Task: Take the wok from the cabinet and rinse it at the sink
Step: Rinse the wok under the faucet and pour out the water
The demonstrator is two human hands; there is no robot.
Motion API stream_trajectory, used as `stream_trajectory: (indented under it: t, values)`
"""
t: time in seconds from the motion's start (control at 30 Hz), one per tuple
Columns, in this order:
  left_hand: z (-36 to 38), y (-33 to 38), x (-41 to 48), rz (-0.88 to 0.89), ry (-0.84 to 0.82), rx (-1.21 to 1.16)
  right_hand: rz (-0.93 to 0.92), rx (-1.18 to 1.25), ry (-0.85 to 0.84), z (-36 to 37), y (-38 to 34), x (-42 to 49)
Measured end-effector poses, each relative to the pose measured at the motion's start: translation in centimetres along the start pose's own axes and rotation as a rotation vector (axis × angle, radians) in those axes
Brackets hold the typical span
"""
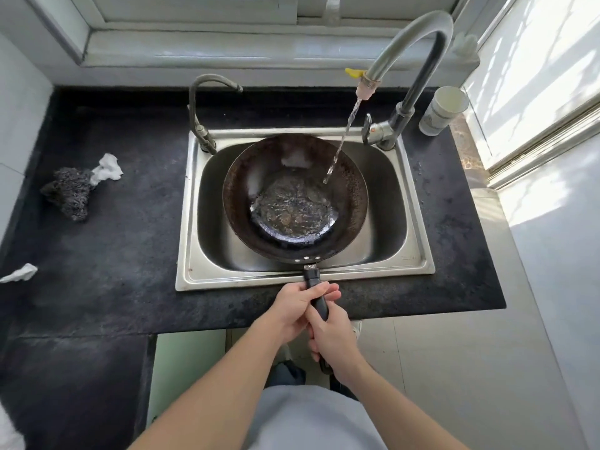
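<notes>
Both of my hands are wrapped tight around the black handle [316, 295] of the wok. My right hand [331, 337] grips the end nearest to me, and my left hand [297, 308] grips just ahead of it, closer to the pan. The 2 hands touch each other.

Past my hands, the handle crosses the front edge of the metal sink [418, 251]. The wok [293, 198] sits out in front of my grip, inside the sink bowl. It is dark and round, and a puddle of water lies in its bottom.

Water [341, 144] runs down in a thin stream from the big bent tap [412, 60] and lands on the right side of the wok. A smaller tap [201, 102] stands at the back left corner of the sink.

Off to the left, on the black counter [130, 222], lie a grey scrubber [69, 196] and a white crumpled paper [107, 168] touching it. A white cup [443, 110] stands far back on the right, near the big tap.
</notes>
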State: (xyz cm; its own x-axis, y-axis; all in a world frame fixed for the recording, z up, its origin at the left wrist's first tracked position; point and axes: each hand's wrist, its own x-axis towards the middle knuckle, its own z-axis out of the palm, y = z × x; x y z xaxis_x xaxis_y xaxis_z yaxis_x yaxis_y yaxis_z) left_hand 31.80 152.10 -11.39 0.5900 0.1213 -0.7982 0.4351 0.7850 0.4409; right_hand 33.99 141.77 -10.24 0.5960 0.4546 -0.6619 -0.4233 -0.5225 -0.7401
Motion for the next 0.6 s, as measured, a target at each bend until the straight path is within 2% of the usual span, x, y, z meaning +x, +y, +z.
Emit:
stream_trajectory:
  t: [0.27, 0.43, 0.6]
  values:
    - [0.9, -0.5, -1.1, 0.001, 0.038, -0.103, -0.071, -0.071, -0.006, -1.0, 1.2, -0.3]
    - [1.9, -1.2, -2.2, 0.05, 0.005, -0.182, -0.085, -0.108, 0.003, -2.2, 1.0, -1.8]
    - [2.6, -0.5, -2.8, 0.104, -0.045, -0.113, -0.095, -0.097, 0.002, -3.0, -0.1, -2.7]
